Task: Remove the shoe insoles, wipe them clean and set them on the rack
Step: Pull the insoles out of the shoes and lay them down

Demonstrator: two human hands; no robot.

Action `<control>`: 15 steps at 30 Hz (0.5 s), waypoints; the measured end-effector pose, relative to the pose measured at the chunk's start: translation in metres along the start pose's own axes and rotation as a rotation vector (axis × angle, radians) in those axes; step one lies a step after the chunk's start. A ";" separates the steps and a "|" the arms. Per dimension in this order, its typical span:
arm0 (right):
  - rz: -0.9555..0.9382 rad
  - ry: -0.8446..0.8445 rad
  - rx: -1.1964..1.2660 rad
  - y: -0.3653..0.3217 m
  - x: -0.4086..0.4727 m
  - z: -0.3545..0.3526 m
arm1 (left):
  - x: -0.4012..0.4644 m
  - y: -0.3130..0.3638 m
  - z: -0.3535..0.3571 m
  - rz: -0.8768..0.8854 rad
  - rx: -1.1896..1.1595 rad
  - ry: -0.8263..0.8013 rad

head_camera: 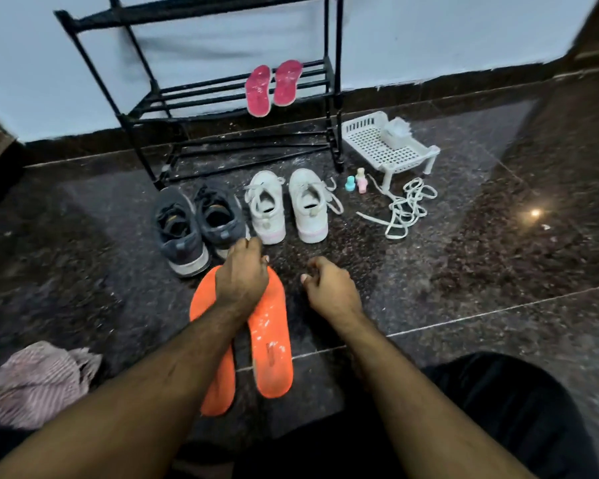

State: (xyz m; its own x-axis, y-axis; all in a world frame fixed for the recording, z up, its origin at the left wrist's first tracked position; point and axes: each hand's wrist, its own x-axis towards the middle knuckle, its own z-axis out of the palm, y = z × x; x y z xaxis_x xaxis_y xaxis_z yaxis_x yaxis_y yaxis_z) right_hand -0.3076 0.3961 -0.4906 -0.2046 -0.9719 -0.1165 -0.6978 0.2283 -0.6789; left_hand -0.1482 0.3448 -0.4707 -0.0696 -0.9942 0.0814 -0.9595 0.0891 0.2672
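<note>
Two pink foam insoles [274, 86] already lie on the black metal rack [201, 95]; two orange foam insoles [272, 344], smudged white, lie on the floor. The left hand [241, 276] hovers over them and the right hand [329, 285] beside, both loosely curled, holding nothing; wiping and racking seem left

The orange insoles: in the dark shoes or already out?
Out. Both orange insoles lie flat on the floor, in front of the dark shoes, partly under the left hand.
</note>
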 end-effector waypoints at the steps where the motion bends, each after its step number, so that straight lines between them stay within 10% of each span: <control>1: -0.010 0.033 0.014 -0.003 0.010 -0.008 | 0.013 0.010 0.001 0.015 -0.007 0.009; 15: -0.155 0.209 -0.118 -0.049 0.152 -0.087 | 0.176 0.036 -0.055 0.092 -0.061 0.108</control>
State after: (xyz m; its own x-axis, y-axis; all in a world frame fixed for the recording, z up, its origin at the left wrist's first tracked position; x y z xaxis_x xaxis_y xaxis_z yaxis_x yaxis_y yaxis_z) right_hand -0.3640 0.2420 -0.4119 -0.2177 -0.9655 0.1430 -0.8045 0.0946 -0.5863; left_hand -0.1796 0.1767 -0.3936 -0.1236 -0.9698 0.2101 -0.9320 0.1861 0.3111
